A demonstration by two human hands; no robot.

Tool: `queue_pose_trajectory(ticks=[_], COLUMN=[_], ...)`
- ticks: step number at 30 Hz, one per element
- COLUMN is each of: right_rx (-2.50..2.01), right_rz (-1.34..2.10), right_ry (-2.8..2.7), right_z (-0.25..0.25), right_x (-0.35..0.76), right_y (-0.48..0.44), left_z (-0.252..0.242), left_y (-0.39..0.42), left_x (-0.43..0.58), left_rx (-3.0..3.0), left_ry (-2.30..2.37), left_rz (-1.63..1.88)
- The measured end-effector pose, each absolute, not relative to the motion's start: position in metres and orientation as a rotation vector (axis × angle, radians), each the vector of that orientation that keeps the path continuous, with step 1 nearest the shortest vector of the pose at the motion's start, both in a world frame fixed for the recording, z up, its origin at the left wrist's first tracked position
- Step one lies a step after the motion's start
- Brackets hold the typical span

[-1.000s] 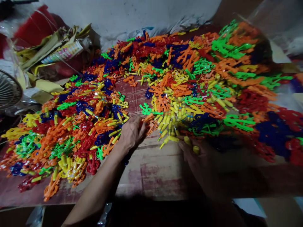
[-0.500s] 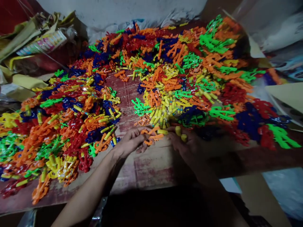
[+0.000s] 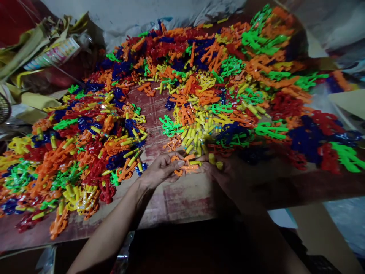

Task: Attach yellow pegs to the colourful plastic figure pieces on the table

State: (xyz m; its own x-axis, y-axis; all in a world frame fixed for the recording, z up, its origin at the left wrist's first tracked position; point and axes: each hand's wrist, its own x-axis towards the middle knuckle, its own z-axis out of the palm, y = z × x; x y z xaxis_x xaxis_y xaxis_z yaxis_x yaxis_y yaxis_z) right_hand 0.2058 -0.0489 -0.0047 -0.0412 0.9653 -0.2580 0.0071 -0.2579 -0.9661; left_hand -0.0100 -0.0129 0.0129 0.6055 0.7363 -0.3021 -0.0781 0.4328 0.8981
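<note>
My left hand (image 3: 163,167) is closed on an orange plastic piece (image 3: 178,171) with a rounded end and straight prongs, thumb on top. A small yellow tube (image 3: 195,163) lies between the prongs, its right end at the fingertips of my right hand (image 3: 221,171). That hand is closed, with more yellow tubes (image 3: 211,158) sticking up between its fingers. Whether the tube is fixed into the orange piece I cannot tell. Just beyond my hands lies a heap of loose yellow tubes (image 3: 196,133), some with blue bands. A green plastic piece (image 3: 170,126) is beside them.
Piles of orange, red, blue, green and yellow plastic pieces (image 3: 85,140) cover the table (image 3: 154,110) on the left, at the back and on the right. Crumpled wrapping and bags (image 3: 51,53) stand at the back left. Cardboard (image 3: 322,232) is below the table at right.
The yellow tube has shifted down to sit between the orange prongs, and my left thumb has slid right over the orange piece. The view has turned slightly.
</note>
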Motion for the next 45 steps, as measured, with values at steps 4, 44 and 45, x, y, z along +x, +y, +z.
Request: queue_pose_trajectory(ticks=[4, 44, 45], right_rx=[-1.315, -1.351, -1.341], right_rz=[1.446, 1.046, 1.056], right_ry=[-1.098, -1.336, -1.340], right_z=[-0.010, -0.006, -0.005], right_x=[0.206, 0.216, 0.216], right_y=[-0.049, -0.069, -0.069], left_z=[0.011, 0.002, 0.003], left_y=[-0.011, -0.019, -0.019], left_x=[-0.009, -0.002, -0.003], left_rx=[0.999, 0.814, 0.828], left_ry=[0.749, 0.633, 0.641], left_rz=[0.560, 0.494, 0.472])
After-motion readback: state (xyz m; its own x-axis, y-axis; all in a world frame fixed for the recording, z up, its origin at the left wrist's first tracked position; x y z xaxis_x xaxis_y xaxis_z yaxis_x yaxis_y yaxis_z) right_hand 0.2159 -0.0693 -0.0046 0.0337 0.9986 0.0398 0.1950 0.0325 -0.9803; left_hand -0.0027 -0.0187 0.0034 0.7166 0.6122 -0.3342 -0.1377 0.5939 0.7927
